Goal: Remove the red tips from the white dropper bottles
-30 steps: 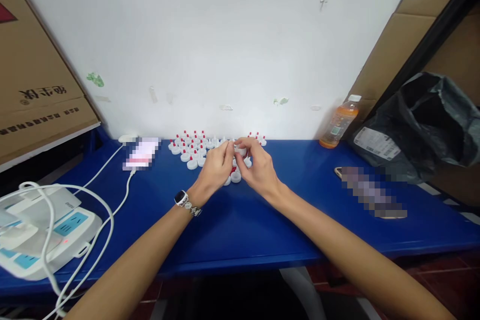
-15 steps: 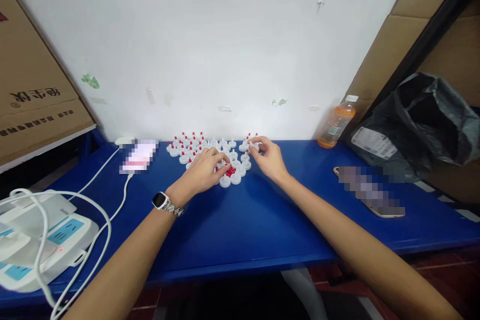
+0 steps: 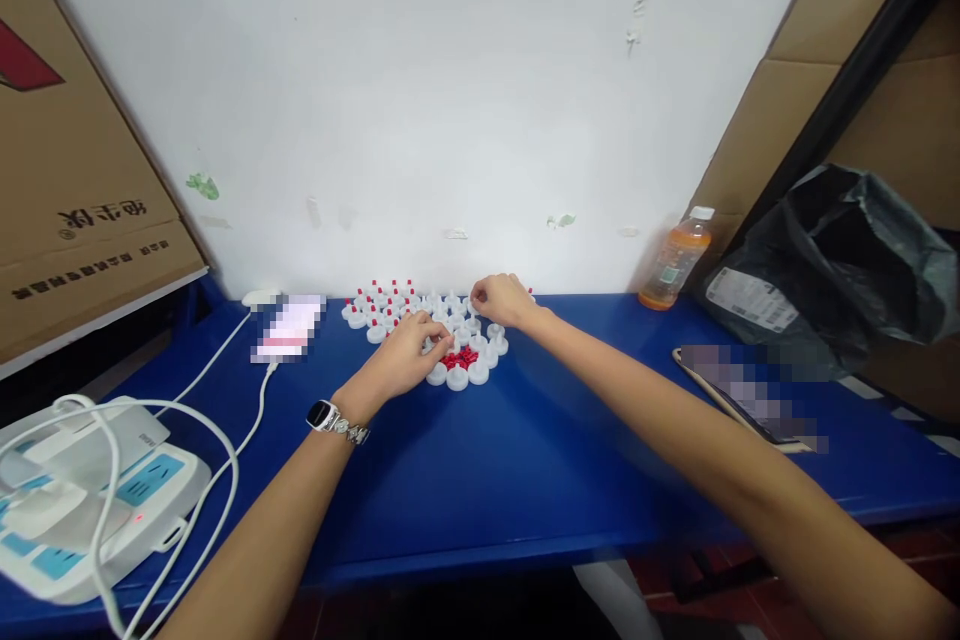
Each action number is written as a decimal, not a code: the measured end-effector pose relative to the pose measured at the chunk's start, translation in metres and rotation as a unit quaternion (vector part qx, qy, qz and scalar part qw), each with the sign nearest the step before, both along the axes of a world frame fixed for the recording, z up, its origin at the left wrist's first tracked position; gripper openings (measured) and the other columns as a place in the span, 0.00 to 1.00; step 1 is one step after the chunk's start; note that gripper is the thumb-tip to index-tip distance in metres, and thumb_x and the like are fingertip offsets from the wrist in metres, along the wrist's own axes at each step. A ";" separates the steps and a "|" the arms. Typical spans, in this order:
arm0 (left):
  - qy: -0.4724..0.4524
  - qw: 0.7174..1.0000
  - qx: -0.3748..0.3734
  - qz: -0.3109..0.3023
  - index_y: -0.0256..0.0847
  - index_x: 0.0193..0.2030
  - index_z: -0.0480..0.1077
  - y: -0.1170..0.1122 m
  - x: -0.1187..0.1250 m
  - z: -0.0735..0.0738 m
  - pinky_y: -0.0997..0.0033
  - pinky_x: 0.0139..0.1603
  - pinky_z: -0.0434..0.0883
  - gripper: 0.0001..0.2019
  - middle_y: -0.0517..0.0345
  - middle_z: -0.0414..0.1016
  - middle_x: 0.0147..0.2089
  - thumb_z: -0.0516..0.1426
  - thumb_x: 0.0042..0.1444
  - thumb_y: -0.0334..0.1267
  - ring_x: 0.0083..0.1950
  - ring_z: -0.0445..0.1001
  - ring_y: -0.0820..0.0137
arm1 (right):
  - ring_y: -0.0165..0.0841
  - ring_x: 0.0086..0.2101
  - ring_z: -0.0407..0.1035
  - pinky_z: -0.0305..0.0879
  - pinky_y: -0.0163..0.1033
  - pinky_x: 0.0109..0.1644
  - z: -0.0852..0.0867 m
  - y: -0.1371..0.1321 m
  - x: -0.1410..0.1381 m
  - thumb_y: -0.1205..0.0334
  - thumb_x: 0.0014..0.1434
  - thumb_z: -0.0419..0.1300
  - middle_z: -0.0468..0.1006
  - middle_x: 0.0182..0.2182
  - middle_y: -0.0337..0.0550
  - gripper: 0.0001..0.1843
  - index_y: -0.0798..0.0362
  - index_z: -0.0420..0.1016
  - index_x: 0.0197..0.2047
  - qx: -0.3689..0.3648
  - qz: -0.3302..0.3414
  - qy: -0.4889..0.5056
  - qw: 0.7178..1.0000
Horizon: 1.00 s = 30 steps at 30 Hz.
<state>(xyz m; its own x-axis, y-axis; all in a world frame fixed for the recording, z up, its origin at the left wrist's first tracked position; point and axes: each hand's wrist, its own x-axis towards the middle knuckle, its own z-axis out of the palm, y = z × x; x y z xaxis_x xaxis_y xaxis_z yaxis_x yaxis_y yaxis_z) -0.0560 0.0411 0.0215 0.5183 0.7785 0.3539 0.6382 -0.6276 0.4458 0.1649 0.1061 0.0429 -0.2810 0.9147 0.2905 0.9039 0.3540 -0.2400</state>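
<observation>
White translucent nozzle caps (image 3: 457, 378) stand in a cluster on the blue table. Many at the left and back carry red tips (image 3: 374, 308); others have bare nozzles. Loose small red tips (image 3: 459, 358) lie in a pile ringed by white caps. My left hand (image 3: 411, 352) is beside this pile, thumb and fingers pinched at its left edge; whatever they hold is too small to name. Over the back of the cluster, my right hand (image 3: 504, 300) bends down with fingertips together among bare caps. Its grip is hidden, and it covers part of the caps behind.
At left are a power strip (image 3: 161, 480) with white cables and a charging phone (image 3: 289, 328). To the right stand an orange drink bottle (image 3: 675, 260), a black plastic bag (image 3: 817, 260) and another phone (image 3: 739, 395). A white wall (image 3: 450, 100) closes the back.
My right hand has moved left from the right-hand caps to the back middle of the cluster, turning downward. My left hand stays by the red pile. The camera view has shifted slightly.
</observation>
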 end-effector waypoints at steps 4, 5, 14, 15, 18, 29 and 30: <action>-0.008 1.000 -0.013 -0.004 0.43 0.38 0.79 -0.003 0.002 0.001 0.57 0.50 0.68 0.17 0.52 0.71 0.40 0.56 0.65 0.53 0.46 0.70 0.59 | 0.41 0.40 0.77 0.60 0.45 0.54 -0.002 0.009 -0.011 0.68 0.58 0.61 0.85 0.34 0.48 0.09 0.51 0.83 0.31 -0.018 -0.003 -0.020 1.000; -0.011 1.000 -0.011 -0.007 0.43 0.37 0.79 -0.004 0.003 0.001 0.57 0.50 0.69 0.17 0.52 0.71 0.40 0.57 0.64 0.54 0.46 0.70 0.59 | 0.41 0.40 0.77 0.60 0.46 0.55 -0.003 0.009 -0.011 0.66 0.60 0.60 0.85 0.33 0.48 0.10 0.52 0.83 0.31 -0.021 -0.004 -0.019 1.000; -0.042 0.999 0.007 -0.030 0.43 0.35 0.76 -0.008 0.017 0.008 0.58 0.50 0.69 0.16 0.53 0.74 0.40 0.54 0.67 0.50 0.46 0.72 0.61 | 0.36 0.41 0.75 0.65 0.38 0.46 -0.021 -0.011 0.053 0.61 0.66 0.53 0.82 0.41 0.46 0.14 0.52 0.79 0.45 0.093 -0.126 0.171 0.973; -0.043 0.998 0.007 -0.035 0.43 0.35 0.76 -0.009 0.019 0.008 0.59 0.50 0.69 0.16 0.53 0.74 0.40 0.54 0.67 0.49 0.46 0.72 0.61 | 0.36 0.40 0.74 0.65 0.38 0.45 -0.027 -0.015 0.062 0.61 0.65 0.55 0.81 0.40 0.45 0.13 0.53 0.79 0.46 0.086 -0.143 0.174 0.971; -0.041 0.998 0.004 -0.042 0.43 0.36 0.76 -0.010 0.029 0.009 0.58 0.52 0.68 0.16 0.53 0.74 0.41 0.53 0.68 0.48 0.48 0.71 0.60 | 0.35 0.39 0.74 0.65 0.38 0.45 -0.042 -0.025 0.076 0.57 0.62 0.60 0.80 0.38 0.43 0.15 0.53 0.78 0.49 0.055 -0.164 0.170 0.970; -0.036 0.996 0.054 -0.061 0.43 0.38 0.75 -0.005 0.045 0.011 0.58 0.52 0.67 0.14 0.53 0.74 0.42 0.52 0.69 0.46 0.47 0.70 0.61 | 0.40 0.51 0.70 0.66 0.43 0.56 -0.057 -0.031 0.067 0.60 0.61 0.61 0.77 0.48 0.49 0.08 0.51 0.79 0.42 0.090 -0.118 0.249 0.957; -0.048 0.995 0.062 -0.058 0.43 0.40 0.74 -0.006 0.043 0.011 0.58 0.52 0.67 0.14 0.53 0.74 0.42 0.52 0.69 0.46 0.47 0.70 0.62 | 0.41 0.53 0.69 0.67 0.44 0.55 -0.053 -0.036 0.064 0.60 0.62 0.60 0.76 0.51 0.50 0.08 0.51 0.78 0.42 0.115 -0.088 0.264 0.954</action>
<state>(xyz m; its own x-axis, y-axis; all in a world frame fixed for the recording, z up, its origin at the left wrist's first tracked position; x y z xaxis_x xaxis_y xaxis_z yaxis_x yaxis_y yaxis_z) -0.0134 0.0353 0.0324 0.5610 0.6624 0.4964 0.5167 -0.7487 0.4152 0.2291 0.0697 -0.0097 0.1123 0.8297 0.5468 0.7294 0.3049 -0.6124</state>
